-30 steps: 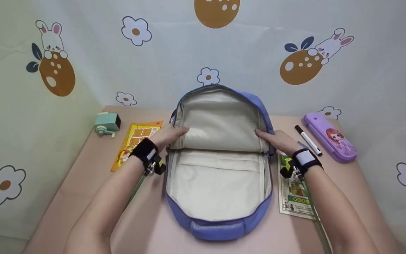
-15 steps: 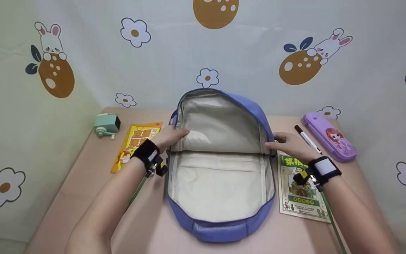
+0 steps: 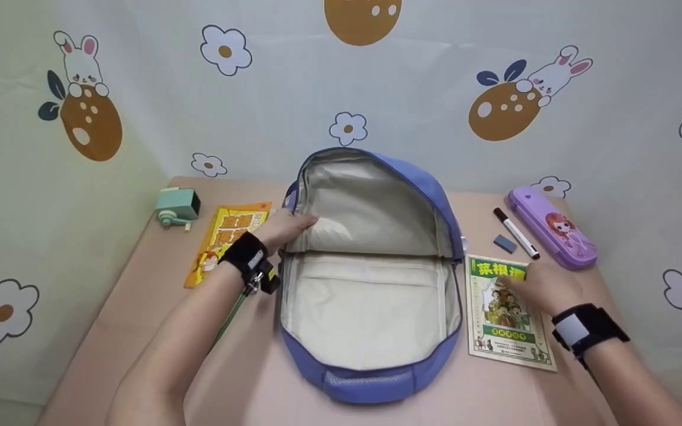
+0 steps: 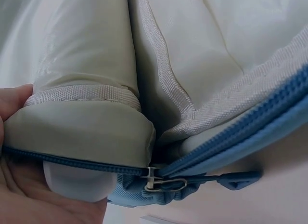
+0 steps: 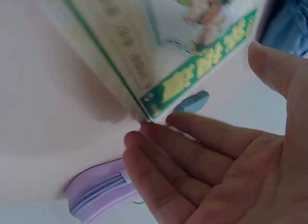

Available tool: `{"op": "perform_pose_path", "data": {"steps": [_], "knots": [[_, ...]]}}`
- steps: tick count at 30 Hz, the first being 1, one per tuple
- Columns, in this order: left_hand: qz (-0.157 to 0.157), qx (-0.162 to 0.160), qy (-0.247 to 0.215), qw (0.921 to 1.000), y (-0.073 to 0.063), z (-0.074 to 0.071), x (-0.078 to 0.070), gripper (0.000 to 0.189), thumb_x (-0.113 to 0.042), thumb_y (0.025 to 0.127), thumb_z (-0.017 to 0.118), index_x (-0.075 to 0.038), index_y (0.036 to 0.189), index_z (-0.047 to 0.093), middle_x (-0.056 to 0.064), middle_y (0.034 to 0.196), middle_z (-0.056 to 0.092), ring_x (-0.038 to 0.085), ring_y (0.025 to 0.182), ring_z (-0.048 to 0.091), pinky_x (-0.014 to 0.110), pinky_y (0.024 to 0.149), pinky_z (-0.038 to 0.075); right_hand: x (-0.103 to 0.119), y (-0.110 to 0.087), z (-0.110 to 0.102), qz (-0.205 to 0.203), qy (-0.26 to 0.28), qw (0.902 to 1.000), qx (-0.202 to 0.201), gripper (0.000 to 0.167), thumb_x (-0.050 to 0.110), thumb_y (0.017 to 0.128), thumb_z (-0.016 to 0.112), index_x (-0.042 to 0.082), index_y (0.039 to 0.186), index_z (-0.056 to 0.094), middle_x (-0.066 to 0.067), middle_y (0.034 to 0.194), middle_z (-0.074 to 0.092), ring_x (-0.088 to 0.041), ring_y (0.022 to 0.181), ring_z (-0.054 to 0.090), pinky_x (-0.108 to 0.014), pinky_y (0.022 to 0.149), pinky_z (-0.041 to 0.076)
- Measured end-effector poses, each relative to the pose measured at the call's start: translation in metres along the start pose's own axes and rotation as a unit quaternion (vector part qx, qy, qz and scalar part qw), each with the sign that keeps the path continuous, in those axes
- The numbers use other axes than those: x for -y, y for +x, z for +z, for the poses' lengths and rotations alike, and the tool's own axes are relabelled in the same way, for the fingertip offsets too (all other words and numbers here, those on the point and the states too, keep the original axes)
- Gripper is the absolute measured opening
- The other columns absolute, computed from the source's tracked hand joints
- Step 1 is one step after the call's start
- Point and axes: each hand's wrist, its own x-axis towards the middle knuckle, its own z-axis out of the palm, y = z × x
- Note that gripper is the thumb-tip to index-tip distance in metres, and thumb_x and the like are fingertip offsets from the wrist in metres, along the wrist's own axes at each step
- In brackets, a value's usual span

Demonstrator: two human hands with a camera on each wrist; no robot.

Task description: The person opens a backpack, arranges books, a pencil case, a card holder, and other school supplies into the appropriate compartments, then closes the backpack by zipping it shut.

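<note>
Head view: a blue backpack [image 3: 370, 387] lies unzipped in the middle of the surface [image 3: 228, 378], its pale lining showing, the far half raised towards the patterned cloth [image 3: 276, 77] behind. The left hand [image 3: 285, 229] grips the left edge of that raised half, thumb inside on the lining and fingers outside. The left wrist view shows this edge between thumb and fingers, with a dark blue zip [image 4: 72, 161] running past the hand to a metal slider [image 4: 151, 175]. A whitish rounded piece [image 4: 79, 181] shows just below the zip; I cannot tell what it is.

The right hand [image 3: 548, 290] is away from the backpack, over the upper right part of a green-and-cream book [image 3: 501, 307] that lies flat to the right of the backpack. In the right wrist view its fingers are extended with a slight bend, the thumb spread well apart; the fingertips are at 1 corner of the book, and it has hold of nothing. Whether they touch it I cannot tell.

Beyond the book lie a small blue-grey block [image 3: 504, 244], a white marker with dark ends [image 3: 517, 234] and a purple case [image 3: 554, 228] bearing a red-haired figure. Left of the backpack are an orange-and-yellow booklet [image 3: 225, 236], partly behind the left wrist, and a teal box with a crank [image 3: 177, 204].
</note>
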Motion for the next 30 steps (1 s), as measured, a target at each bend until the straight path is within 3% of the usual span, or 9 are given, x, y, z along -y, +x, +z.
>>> {"op": "perform_pose_path", "data": {"steps": [3, 4, 7, 10, 13, 18, 23, 27, 30], "knots": [[0.0, 0.0, 0.0, 1.0, -0.001, 0.0, 0.0, 0.036, -0.037, 0.102, 0.061, -0.001, 0.1, 0.063, 0.004, 0.09, 0.053, 0.016, 0.078, 0.052, 0.029, 0.07, 0.049, 0.004, -0.009, 0.011, 0.008, -0.035, 0.9994, -0.005, 0.064, 0.064, 0.095, 0.058, 0.008, 0.063, 0.053, -0.004, 0.059, 0.047, -0.017, 0.049, 0.042, -0.03, 0.046, 0.034], [0.0, 0.0, 0.001, 1.0, -0.001, 0.0, 0.001, 0.035, -0.037, 0.102, 0.061, -0.002, 0.098, 0.062, 0.003, 0.087, 0.051, 0.015, 0.076, 0.05, 0.029, 0.068, 0.048, 0.006, -0.01, 0.014, 0.002, -0.045, 0.999, -0.005, 0.07, 0.066, 0.095, 0.056, 0.001, 0.069, 0.057, -0.014, 0.066, 0.054, -0.02, 0.052, 0.046, -0.034, 0.047, 0.038], [-0.004, 0.001, -0.002, 1.0, 0.0, 0.0, 0.001, 0.036, -0.038, 0.102, 0.061, -0.002, 0.097, 0.061, 0.002, 0.085, 0.049, 0.014, 0.073, 0.048, 0.029, 0.066, 0.046, 0.009, -0.013, 0.028, -0.009, -0.064, 0.9979, -0.007, 0.096, 0.072, 0.095, 0.049, -0.023, 0.105, 0.058, -0.046, 0.104, 0.054, -0.045, 0.075, 0.061, -0.051, 0.064, 0.054], [-0.003, 0.004, -0.002, 1.0, 0.001, 0.002, 0.001, 0.037, -0.037, 0.102, 0.062, 0.0, 0.104, 0.061, 0.004, 0.09, 0.051, 0.015, 0.077, 0.051, 0.029, 0.07, 0.049, 0.01, -0.015, 0.039, -0.016, -0.076, 0.9969, -0.011, 0.117, 0.075, 0.095, 0.044, -0.034, 0.133, 0.029, -0.059, 0.136, 0.024, -0.066, 0.114, 0.046, -0.068, 0.091, 0.047], [-0.005, 0.004, -0.001, 1.0, 0.002, 0.002, 0.001, 0.042, -0.037, 0.102, 0.062, 0.003, 0.114, 0.06, 0.007, 0.099, 0.055, 0.017, 0.086, 0.055, 0.033, 0.078, 0.054, 0.01, -0.013, 0.045, -0.021, -0.07, 0.9972, -0.014, 0.119, 0.074, 0.096, 0.044, -0.034, 0.139, 0.017, -0.057, 0.144, 0.013, -0.07, 0.132, 0.024, -0.071, 0.105, 0.034], [-0.008, 0.001, 0.007, 0.9999, 0.003, 0.001, 0.001, 0.046, -0.038, 0.102, 0.062, 0.005, 0.118, 0.06, 0.01, 0.103, 0.056, 0.02, 0.09, 0.056, 0.036, 0.082, 0.055, 0.008, -0.009, 0.046, -0.051, -0.049, 0.9975, -0.007, 0.114, 0.068, 0.098, 0.047, -0.031, 0.143, 0.012, -0.054, 0.149, 0.004, -0.069, 0.138, 0.011, -0.07, 0.111, 0.022], [-0.005, -0.002, 0.019, 0.9998, 0.002, 0.001, 0.001, 0.046, -0.04, 0.101, 0.062, 0.004, 0.114, 0.061, 0.01, 0.101, 0.055, 0.02, 0.088, 0.055, 0.035, 0.077, 0.054, 0.007, -0.005, 0.042, -0.059, -0.028, 0.9978, 0.004, 0.115, 0.068, 0.097, 0.05, -0.029, 0.145, 0.011, -0.052, 0.151, 0.002, -0.068, 0.139, 0.009, -0.07, 0.113, 0.018], [-0.004, 0.001, 0.019, 0.9998, 0.001, 0.001, 0.001, 0.044, -0.041, 0.101, 0.062, 0.002, 0.111, 0.06, 0.007, 0.097, 0.051, 0.019, 0.085, 0.051, 0.033, 0.075, 0.052, 0.007, -0.008, 0.034, -0.026, -0.014, 0.9995, -0.008, 0.113, 0.068, 0.092, 0.06, -0.03, 0.138, 0.028, -0.054, 0.138, 0.031, -0.065, 0.125, 0.04, -0.071, 0.101, 0.038], [-0.004, -0.001, 0.018, 0.9998, 0.001, 0.0, 0.001, 0.043, -0.041, 0.101, 0.062, 0.001, 0.109, 0.06, 0.006, 0.095, 0.051, 0.019, 0.084, 0.05, 0.032, 0.074, 0.05, 0.006, -0.013, 0.029, -0.002, -0.015, 0.9995, -0.027, 0.093, 0.067, 0.087, 0.068, -0.022, 0.11, 0.052, -0.04, 0.104, 0.052, -0.05, 0.09, 0.056, -0.057, 0.075, 0.05]]}}
